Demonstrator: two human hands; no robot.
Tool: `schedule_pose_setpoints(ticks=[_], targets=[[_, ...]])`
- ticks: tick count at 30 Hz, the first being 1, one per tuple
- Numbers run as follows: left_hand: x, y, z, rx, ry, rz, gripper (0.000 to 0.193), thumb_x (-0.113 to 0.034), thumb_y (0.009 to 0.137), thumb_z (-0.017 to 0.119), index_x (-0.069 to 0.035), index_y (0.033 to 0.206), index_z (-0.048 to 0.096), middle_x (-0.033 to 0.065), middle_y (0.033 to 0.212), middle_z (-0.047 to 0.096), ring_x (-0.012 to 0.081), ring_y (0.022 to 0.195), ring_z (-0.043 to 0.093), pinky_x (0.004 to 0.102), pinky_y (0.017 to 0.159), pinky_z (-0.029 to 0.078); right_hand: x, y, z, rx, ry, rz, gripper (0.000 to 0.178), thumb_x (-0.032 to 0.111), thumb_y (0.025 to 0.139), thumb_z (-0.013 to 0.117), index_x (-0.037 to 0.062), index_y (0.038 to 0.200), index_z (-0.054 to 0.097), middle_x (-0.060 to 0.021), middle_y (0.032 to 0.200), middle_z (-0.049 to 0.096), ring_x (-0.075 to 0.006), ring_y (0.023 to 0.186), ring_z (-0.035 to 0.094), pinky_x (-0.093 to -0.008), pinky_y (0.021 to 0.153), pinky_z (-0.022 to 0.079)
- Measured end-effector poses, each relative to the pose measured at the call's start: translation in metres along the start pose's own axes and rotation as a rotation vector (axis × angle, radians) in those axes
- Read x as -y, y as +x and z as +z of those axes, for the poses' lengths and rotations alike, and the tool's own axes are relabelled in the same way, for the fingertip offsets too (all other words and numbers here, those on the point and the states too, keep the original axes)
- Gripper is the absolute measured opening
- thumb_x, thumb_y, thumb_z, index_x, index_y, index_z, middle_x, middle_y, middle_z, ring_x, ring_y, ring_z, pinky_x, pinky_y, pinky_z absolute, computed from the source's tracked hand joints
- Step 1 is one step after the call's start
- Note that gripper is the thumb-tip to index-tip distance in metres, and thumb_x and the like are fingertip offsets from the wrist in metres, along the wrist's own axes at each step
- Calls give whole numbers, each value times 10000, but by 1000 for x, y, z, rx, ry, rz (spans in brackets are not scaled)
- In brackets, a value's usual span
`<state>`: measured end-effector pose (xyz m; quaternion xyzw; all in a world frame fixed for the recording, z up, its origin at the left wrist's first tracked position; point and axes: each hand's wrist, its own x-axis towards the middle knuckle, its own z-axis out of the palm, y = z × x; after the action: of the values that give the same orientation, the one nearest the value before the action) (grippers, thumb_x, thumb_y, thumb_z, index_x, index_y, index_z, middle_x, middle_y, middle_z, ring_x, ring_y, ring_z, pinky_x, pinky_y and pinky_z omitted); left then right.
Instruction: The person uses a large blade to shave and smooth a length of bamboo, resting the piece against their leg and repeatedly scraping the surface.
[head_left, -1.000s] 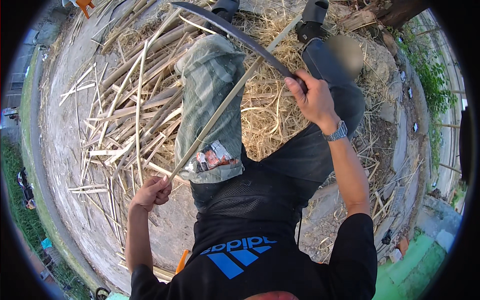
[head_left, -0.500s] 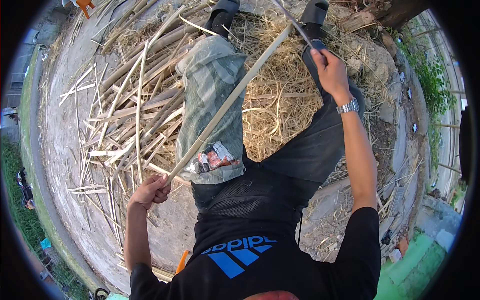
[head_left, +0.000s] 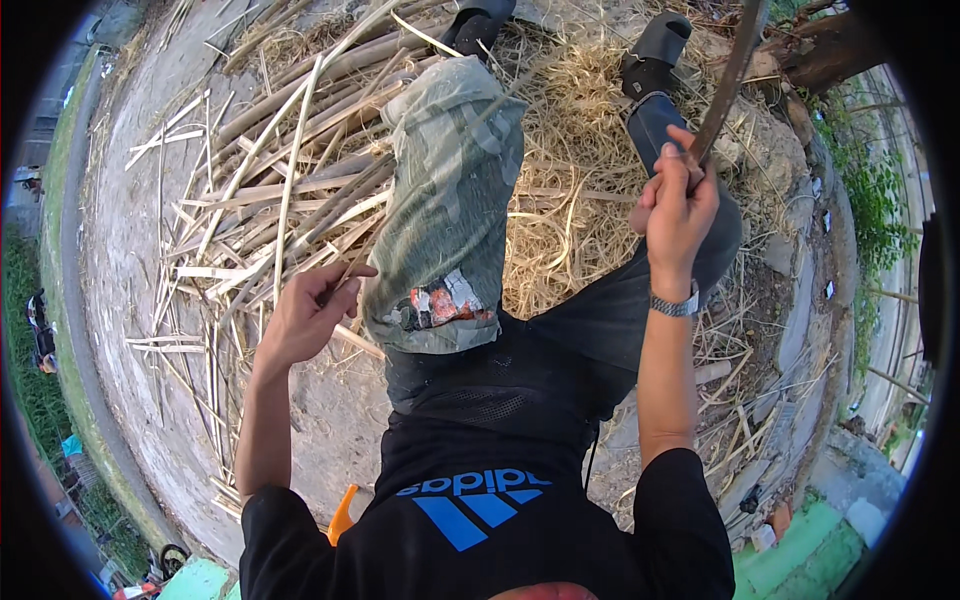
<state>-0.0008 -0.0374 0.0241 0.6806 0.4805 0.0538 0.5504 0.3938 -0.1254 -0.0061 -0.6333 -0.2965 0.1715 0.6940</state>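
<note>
Your right hand (head_left: 678,215) is clenched around the handle of a long curved blade (head_left: 728,75), and the blade is up, pointing far and to the right, above your right knee. Your left hand (head_left: 305,315) pinches the near end of a thin bamboo strip (head_left: 345,275); the strip runs off toward the cloth, but where it ends is too fine to tell. That green cloth (head_left: 450,190) lies over your left thigh as padding. Beyond your legs sits a heap of straw-coloured shavings (head_left: 570,160), and on the left a spread of split bamboo sticks (head_left: 260,200) covers the concrete ground (head_left: 130,250).

Watch the risks here. The blade hangs close over your right leg, which has no padding, so a loose downswing could meet the knee instead of the strip. Your left fingers sit right on the strip, and a cut that runs too far along the grain would head straight toward them. The strip is thin, and it may spring or snap if you hold it too slack.
</note>
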Motion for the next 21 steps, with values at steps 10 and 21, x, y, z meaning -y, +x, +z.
schedule_pose_setpoints(ticks=[10, 21], targets=[[21, -7, -8, -384, 719, 357, 628, -54, 816, 828, -62, 1403, 605, 97, 940, 703, 248, 802, 706, 381, 703, 549, -47, -57, 30, 385, -119, 309, 361, 371, 1054, 626, 47, 898, 596, 43, 593, 528, -21, 520, 473, -230, 476, 356], [146, -123, -100, -675, 1000, 448, 260, -220, 974, 717, -64, 1177, 764, 95, 800, 656, 250, 658, 636, 389, 578, 491, -33, -46, 16, 207, 116, 220, 379, 348, 1091, 512, -4, 1124, 648, -74, 739, 636, -67, 461, 500, -240, 432, 393]])
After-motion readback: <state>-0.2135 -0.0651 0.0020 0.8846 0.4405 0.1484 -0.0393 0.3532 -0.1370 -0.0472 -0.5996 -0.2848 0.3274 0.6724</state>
